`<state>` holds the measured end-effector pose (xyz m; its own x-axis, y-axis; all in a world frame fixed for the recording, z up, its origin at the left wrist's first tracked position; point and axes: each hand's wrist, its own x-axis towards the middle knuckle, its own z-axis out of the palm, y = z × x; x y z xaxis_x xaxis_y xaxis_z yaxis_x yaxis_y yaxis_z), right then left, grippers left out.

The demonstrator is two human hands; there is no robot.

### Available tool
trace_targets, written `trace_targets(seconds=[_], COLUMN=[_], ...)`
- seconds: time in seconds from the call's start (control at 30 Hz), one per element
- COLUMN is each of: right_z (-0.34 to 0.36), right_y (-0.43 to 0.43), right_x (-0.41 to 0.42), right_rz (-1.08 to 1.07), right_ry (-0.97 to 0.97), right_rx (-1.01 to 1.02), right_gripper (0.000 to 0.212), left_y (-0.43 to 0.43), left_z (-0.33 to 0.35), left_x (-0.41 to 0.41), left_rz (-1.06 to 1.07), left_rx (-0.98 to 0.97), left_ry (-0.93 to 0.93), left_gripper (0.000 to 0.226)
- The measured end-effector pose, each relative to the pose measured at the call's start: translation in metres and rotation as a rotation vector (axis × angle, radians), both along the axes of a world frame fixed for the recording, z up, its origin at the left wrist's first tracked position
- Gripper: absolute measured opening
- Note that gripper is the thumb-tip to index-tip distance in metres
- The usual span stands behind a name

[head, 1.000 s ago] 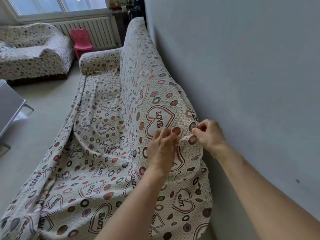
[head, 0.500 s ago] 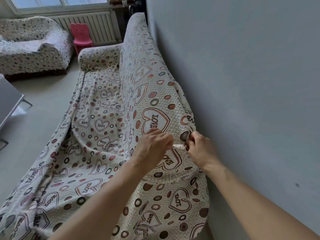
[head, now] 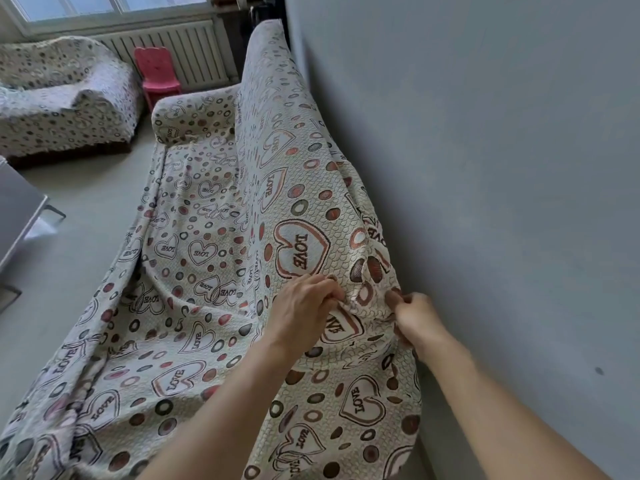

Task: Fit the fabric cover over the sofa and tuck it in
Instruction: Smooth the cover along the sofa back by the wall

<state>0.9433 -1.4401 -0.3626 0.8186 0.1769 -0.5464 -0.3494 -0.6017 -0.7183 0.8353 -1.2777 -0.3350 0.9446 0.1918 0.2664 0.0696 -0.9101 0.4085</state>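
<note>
A cream fabric cover [head: 214, 258] printed with hearts, "LOVE" words and circles lies draped over a long sofa that runs along the grey wall. It hangs loose and wrinkled over the seat and down the front. My left hand [head: 304, 310] pinches a fold of the cover at the near end of the backrest top. My right hand [head: 414, 318] pinches the same stretch of cloth a little to the right, close to the wall. The sofa's far armrest [head: 194, 116] is covered too. The sofa body itself is hidden under the cloth.
The grey wall [head: 485, 168] stands tight against the backrest on the right. A second covered sofa [head: 62, 98] sits at the far left, a pink child's chair [head: 157, 76] before a white radiator [head: 180, 46]. A grey table edge [head: 17, 216] juts in at left. Bare floor lies between.
Both hands have slid down and toward me along the backrest end, still pinching the cover, and the cloth between them has bunched. My view has tilted slightly downward.
</note>
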Motion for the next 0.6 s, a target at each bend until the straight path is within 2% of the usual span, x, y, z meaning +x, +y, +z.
trace_targets(seconds=[0.07, 0.1, 0.23, 0.3, 0.43, 0.53, 0.6], right_z=[0.004, 0.006, 0.025, 0.03, 0.028, 0.019, 0.012], right_y=[-0.002, -0.003, 0.0, -0.001, -0.005, -0.006, -0.01], right_x=[0.001, 0.002, 0.005, 0.003, -0.002, -0.002, -0.003], right_rz=[-0.067, -0.066, 0.132, 0.216, 0.325, 0.321, 0.226], right_ry=[0.057, 0.036, -0.25, -0.33, -0.369, -0.312, -0.238], right_rx=[0.097, 0.083, -0.251, -0.346, -0.435, -0.371, -0.25], right_gripper=[0.03, 0.025, 0.009, 0.009, 0.022, 0.022, 0.018], left_y=[-0.001, -0.002, -0.004, -0.004, -0.007, -0.01, -0.01], left_z=[-0.001, -0.002, -0.005, -0.006, -0.008, -0.009, -0.01], left_x=[0.0, 0.0, -0.002, -0.002, -0.003, -0.004, -0.003], left_rz=[0.016, 0.022, 0.037, 0.047, 0.051, 0.061, 0.067], left_rx=[-0.019, -0.028, -0.035, -0.043, -0.056, -0.04, -0.028], left_ry=[-0.009, -0.014, -0.034, -0.054, -0.076, -0.086, -0.092], left_gripper=[0.009, 0.01, 0.01, 0.01, 0.009, 0.009, 0.008])
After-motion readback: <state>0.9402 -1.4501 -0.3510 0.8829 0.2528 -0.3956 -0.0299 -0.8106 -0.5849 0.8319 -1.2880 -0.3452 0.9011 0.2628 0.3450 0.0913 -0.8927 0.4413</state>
